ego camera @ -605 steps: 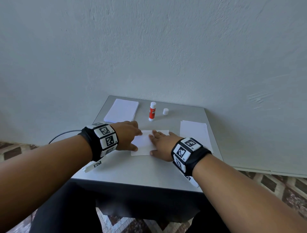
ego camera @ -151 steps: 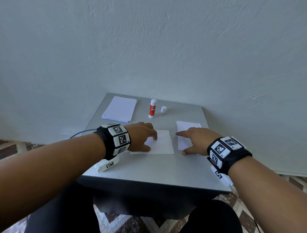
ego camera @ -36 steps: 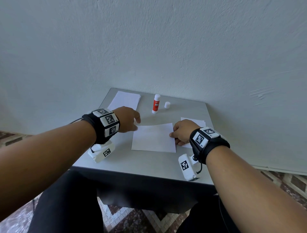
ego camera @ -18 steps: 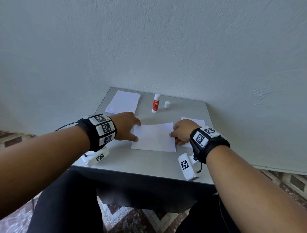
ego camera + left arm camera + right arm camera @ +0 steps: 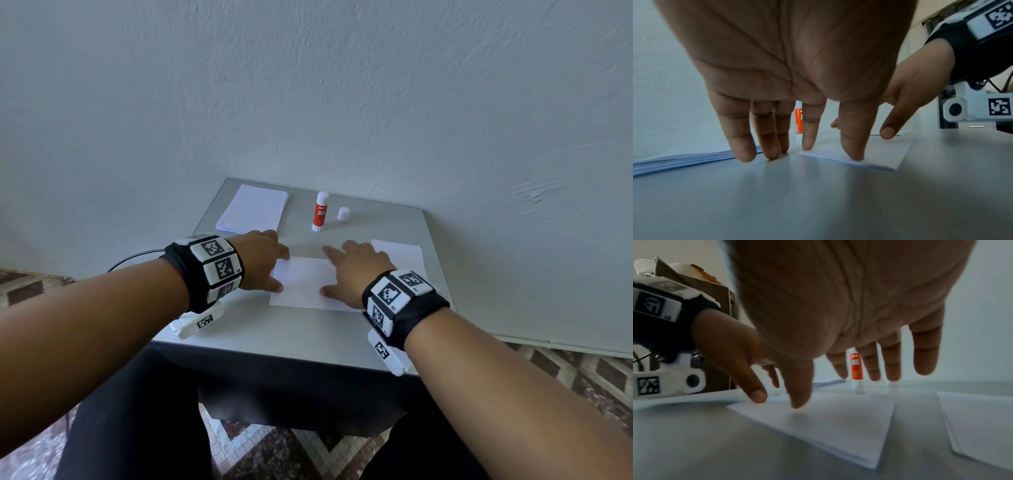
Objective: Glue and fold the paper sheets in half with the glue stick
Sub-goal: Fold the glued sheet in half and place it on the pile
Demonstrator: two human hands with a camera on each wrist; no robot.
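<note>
Grey table stands against a pale plastered wall, with patterned floor tiles below. A folded sheet lies flat at mid-table. The left hand is released, fingers straight, thumb tip pressing the sheet's left edge and the other fingertips down on the table beside it. The right hand is also released and flat, spread over the sheet's right part; whether its thumb touches the paper cannot be told from the wrist view. Neither hand grasps anything.

A glue stick stands upright at the back, uncapped, its cap just beside it. A stack of sheets lies at the back left; more paper lies to the right.

Assessment: the sheet is light, thin and limp, prone to sliding on the smooth top and to creasing. It is best held down by flat fingers and lifted at a corner or edge. The stick is rigid and light, best gripped round its barrel, and easily toppled.
</note>
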